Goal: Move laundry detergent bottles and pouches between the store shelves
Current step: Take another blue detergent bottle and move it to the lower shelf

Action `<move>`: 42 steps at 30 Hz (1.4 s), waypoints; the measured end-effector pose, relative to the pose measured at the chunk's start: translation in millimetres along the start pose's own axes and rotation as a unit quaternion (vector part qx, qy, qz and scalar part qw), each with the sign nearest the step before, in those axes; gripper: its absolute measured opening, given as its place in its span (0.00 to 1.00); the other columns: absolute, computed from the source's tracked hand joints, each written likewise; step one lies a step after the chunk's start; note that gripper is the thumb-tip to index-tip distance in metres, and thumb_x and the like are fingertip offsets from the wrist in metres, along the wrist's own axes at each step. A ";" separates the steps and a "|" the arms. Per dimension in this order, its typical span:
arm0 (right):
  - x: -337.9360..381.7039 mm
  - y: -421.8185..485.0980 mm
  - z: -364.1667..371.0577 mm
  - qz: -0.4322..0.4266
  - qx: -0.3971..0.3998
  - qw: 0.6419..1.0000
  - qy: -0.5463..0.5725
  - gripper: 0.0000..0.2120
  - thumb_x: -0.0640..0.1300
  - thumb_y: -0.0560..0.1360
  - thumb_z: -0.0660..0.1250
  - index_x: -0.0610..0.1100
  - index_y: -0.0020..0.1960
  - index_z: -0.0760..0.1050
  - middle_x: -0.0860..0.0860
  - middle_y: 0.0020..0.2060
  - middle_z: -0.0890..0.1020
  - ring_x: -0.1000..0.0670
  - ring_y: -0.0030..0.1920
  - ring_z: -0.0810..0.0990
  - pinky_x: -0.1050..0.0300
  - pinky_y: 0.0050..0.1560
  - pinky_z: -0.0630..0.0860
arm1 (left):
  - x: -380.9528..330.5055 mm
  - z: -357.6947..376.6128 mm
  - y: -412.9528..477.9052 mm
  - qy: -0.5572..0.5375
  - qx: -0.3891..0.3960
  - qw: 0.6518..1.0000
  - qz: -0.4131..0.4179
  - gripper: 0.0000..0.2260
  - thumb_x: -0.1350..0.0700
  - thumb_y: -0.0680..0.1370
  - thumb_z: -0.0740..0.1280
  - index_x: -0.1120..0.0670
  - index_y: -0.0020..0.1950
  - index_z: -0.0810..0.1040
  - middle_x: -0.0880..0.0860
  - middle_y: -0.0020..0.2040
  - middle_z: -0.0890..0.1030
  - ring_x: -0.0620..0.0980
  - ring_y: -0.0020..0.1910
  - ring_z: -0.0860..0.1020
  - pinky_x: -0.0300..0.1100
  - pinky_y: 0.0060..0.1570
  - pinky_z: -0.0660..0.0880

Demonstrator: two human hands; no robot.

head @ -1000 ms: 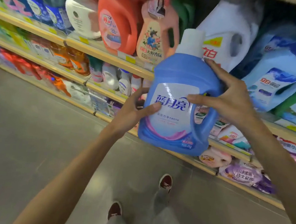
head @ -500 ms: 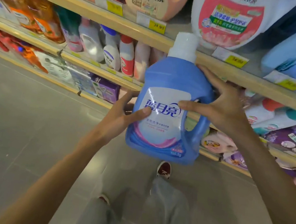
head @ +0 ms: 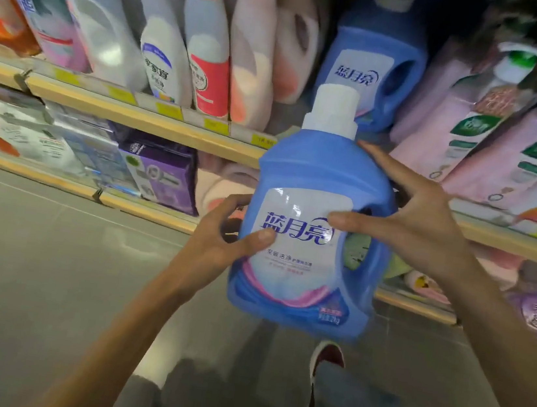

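Observation:
I hold a blue detergent bottle [head: 317,182] with a white cap and a white label upright in front of the shelves. My left hand [head: 222,234] grips its lower left side, thumb on the label. My right hand [head: 411,222] clasps its right side by the handle, thumb across the label. A matching blue bottle [head: 370,66] stands on the shelf right behind it, above the cap.
The wooden shelf edge [head: 155,120] carries yellow price tags. White, red and pink bottles [head: 210,42] stand left of the matching bottle, pink bottles [head: 494,137] to its right. Purple pouches [head: 162,172] lie on the lower shelf. My shoe [head: 325,354] is on the grey floor.
The view has dropped and closed in on a lower shelf. The bottle stays in both hands and has come down in front of the shelf holding the matching blue bottle.

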State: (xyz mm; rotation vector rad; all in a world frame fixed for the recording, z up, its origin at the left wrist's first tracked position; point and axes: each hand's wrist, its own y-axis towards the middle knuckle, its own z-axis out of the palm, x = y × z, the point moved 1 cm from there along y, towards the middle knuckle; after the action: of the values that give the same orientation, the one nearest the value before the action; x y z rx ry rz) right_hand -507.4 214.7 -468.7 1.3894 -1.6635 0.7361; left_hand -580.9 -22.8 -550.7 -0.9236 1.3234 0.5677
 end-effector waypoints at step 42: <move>-21.6 106.8 -47.7 -0.046 -0.120 0.991 -0.045 0.40 0.53 0.53 0.84 0.56 0.63 0.74 0.55 0.56 0.83 0.53 0.57 0.82 0.51 0.61 0.79 | -48.8 -8.1 155.4 0.048 0.109 0.985 0.126 0.29 0.47 0.67 0.80 0.56 0.63 0.76 0.52 0.57 0.85 0.52 0.55 0.85 0.50 0.51 0.82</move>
State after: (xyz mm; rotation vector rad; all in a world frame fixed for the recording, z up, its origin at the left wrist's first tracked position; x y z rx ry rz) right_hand -599.6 288.7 -456.8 1.3331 -1.6840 0.4120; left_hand -719.8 61.9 -540.9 -0.6150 1.5676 0.5635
